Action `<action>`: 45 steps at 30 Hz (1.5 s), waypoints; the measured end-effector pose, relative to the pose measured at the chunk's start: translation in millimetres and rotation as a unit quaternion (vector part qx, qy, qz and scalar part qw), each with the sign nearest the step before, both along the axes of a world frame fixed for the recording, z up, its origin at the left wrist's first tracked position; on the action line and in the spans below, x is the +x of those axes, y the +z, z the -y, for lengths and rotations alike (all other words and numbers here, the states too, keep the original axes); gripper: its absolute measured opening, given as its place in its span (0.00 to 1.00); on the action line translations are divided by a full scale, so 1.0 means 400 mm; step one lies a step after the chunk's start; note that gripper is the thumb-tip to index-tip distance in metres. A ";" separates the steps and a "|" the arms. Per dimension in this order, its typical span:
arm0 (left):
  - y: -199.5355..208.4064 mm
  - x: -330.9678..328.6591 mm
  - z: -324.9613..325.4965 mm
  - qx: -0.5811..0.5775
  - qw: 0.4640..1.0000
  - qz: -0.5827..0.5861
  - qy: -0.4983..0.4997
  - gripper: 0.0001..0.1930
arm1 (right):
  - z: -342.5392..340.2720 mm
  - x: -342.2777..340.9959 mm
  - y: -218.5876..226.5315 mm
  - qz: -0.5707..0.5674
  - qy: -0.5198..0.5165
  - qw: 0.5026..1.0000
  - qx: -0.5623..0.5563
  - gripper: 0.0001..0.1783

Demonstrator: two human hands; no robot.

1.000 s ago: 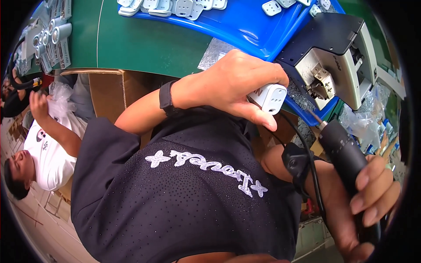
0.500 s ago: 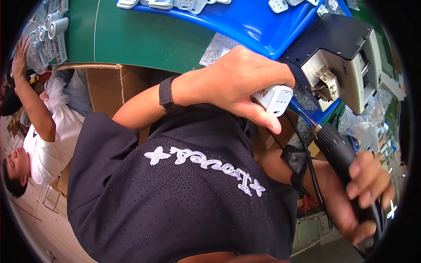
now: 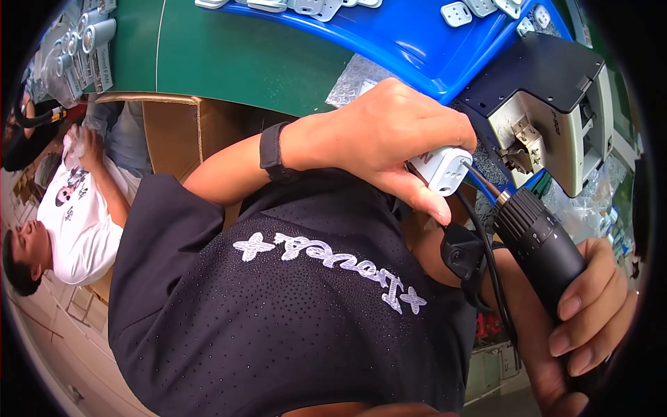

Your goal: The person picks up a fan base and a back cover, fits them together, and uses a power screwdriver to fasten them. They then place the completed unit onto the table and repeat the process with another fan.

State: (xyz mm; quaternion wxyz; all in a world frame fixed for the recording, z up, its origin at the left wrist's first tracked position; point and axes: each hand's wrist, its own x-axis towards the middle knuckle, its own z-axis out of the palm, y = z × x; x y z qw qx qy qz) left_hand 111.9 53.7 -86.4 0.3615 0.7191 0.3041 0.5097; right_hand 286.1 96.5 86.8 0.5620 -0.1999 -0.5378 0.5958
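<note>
My left hand [image 3: 406, 135] is closed around a small white plastic housing [image 3: 445, 172], whose rounded end face with several small holes points to the right. In my right hand [image 3: 590, 313] is a black electric screwdriver [image 3: 538, 233], with a ribbed collar and a thin bit. The tip of the bit [image 3: 479, 177] meets the housing's end face near its upper corner hole. Whether a screw sits on the tip is too small to tell. My fingers cover the rest of the housing.
A black and silver screw feeder [image 3: 538, 76] stands right of my left hand. Behind lies a blue tray [image 3: 403, 52] with several white housings [image 3: 456, 14] on the green table [image 3: 243, 59]. Bubble wrap [image 3: 354, 76] lies beside it. Another person [image 3: 76, 215] sits at left near light blue fans [image 3: 97, 35].
The screwdriver has swung up and left, bringing its bit from below the feeder to the housing's end face. The other person's raised arm has come down from the fans.
</note>
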 end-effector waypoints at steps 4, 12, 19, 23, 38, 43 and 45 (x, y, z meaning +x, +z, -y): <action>0.009 0.005 -0.007 -0.004 1.000 -0.011 -0.004 0.37 | -0.005 0.006 -0.010 -0.019 -0.002 1.000 0.002 0.27; 0.010 -0.009 0.007 -0.009 1.000 -0.010 0.004 0.36 | 0.001 0.005 -0.035 -0.105 0.096 0.990 0.003 0.30; 0.020 -0.008 0.014 -0.010 1.000 -0.006 0.000 0.32 | 0.041 0.009 -0.020 -0.059 -0.016 0.998 -0.013 0.26; 0.015 -0.003 0.005 0.026 0.999 -0.009 0.031 0.29 | 0.009 0.042 -0.030 -0.091 -0.014 0.996 -0.018 0.26; 0.038 -0.003 0.056 0.150 0.933 -0.055 0.323 0.24 | 0.070 -0.027 -0.037 -0.071 -0.157 0.985 -0.016 0.22; 0.078 -0.052 0.088 0.141 0.941 -0.114 0.286 0.21 | 0.067 0.029 -0.015 -0.056 -0.220 0.974 -0.004 0.22; 0.154 -0.139 0.077 0.211 0.926 -0.179 0.256 0.19 | 0.074 0.064 -0.023 -0.066 -0.235 0.970 -0.007 0.22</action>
